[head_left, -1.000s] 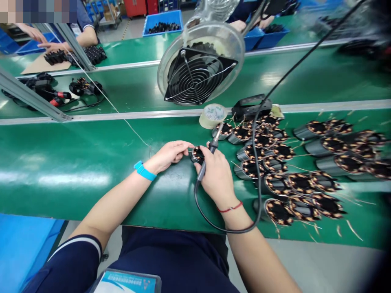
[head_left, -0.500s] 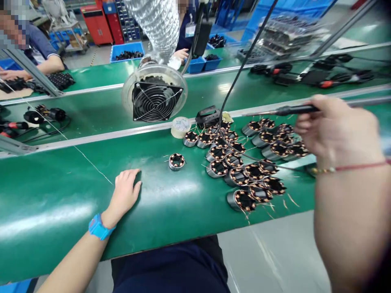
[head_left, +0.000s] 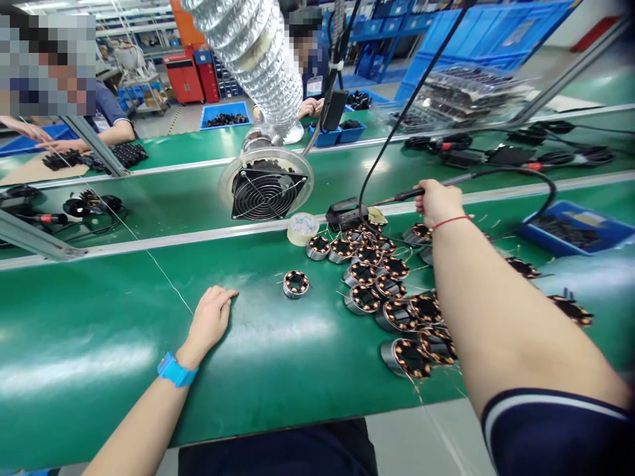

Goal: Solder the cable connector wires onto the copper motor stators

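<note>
In my right hand [head_left: 439, 201] is a soldering iron [head_left: 407, 195], gripped by its dark handle. Its thin tip points left, close to the black iron stand [head_left: 344, 213] and a yellowish sponge [head_left: 377, 216]. My left hand [head_left: 212, 318] rests low over the green bench with its fingers curled together. A thin strand of solder wire [head_left: 161, 270] runs down from the upper left into this hand; the grip itself is hidden beneath the fingers. Right of that hand, a single stator [head_left: 296, 284] with copper windings stands apart. Several more stators [head_left: 364, 299] are clustered beyond it.
A round fume extractor [head_left: 268, 193] hangs from a silver duct over the bench. A roll of tape [head_left: 303, 229] sits by the metal rail. At right is a blue bin [head_left: 580, 228] of dark parts. Two co-workers sit across the line. A black cable [head_left: 397, 109] crosses the view.
My right hand has carried the soldering iron leftward and forward, bringing its tip near the stand. The left hand keeps its place by the lone stator. The head view has shifted slightly.
</note>
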{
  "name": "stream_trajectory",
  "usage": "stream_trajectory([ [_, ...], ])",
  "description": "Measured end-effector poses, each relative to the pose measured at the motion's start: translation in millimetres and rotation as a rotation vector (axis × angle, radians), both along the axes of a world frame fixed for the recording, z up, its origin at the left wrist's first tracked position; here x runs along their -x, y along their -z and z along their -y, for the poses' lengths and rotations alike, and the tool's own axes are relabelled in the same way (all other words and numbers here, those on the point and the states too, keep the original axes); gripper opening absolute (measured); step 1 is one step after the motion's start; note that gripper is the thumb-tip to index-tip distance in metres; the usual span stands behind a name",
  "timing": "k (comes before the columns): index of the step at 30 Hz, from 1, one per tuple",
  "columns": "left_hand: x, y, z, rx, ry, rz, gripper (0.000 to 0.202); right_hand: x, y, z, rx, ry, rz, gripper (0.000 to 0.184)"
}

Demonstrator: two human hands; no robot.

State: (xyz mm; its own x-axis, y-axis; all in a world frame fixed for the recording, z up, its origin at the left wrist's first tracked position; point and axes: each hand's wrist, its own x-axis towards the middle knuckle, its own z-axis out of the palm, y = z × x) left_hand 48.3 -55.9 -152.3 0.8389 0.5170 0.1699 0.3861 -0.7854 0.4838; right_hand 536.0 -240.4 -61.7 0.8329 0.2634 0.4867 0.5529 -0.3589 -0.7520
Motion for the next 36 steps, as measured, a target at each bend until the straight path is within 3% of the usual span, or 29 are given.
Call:
stream_trajectory([
  [5,1,5.6,-3,0.081,-0.054,0.063,0.033,54,-10.8,-10,0.141,-0.114,-0.485,0.05],
  [7,4,4.7,-3,0.149,-0.102,0.087,0.038,83,-20.0,-4,0.145,-0.146,-0.55,0.053],
  [10,7,-1.4,-4,0.166,-0.122,0.069,0.031,132,-30.0,22,0.179,-0.244,-0.544,0.043],
  [11,8,-4.3,-4,0.148,-0.117,0.059,0.026,149,-29.4,35,0.242,-0.311,-0.518,0.034],
  [13,8,-9.8,-3,0.117,-0.118,0.05,0.021,183,-19.7,60,0.667,-0.578,-0.295,0.027],
  [14,8,-12.2,-1,0.12,-0.123,0.05,0.021,199,-10.9,71,0.818,-0.62,-0.172,0.026],
  [17,7,-17.4,9,0.196,-0.109,0.04,0.019,239,21.1,91,1.041,-0.494,0.26,0.024],
  [20,5,-22.8,27,0.302,-0.026,-0.026,0.018,267,43.8,92,0.979,-0.399,0.463,0.02],
  [25,-24,-32.6,58,0.298,0.156,-0.187,0.026,303,53.9,76,0.689,-0.608,0.482,0.017],
  [29,-71,-28.8,68,0.205,0.094,-0.15,0.044,323,61.6,63,0.589,-0.66,0.407,0.017],
  [33,-112,-19.7,66,0.239,0.087,-0.033,0.032,328,73.1,59,0.499,-0.628,0.375,0.017],
  [36,-127,-17.1,58,0.338,0.1,0.025,0.034,326,79.4,59,0.459,-0.613,0.361,0.018],
])
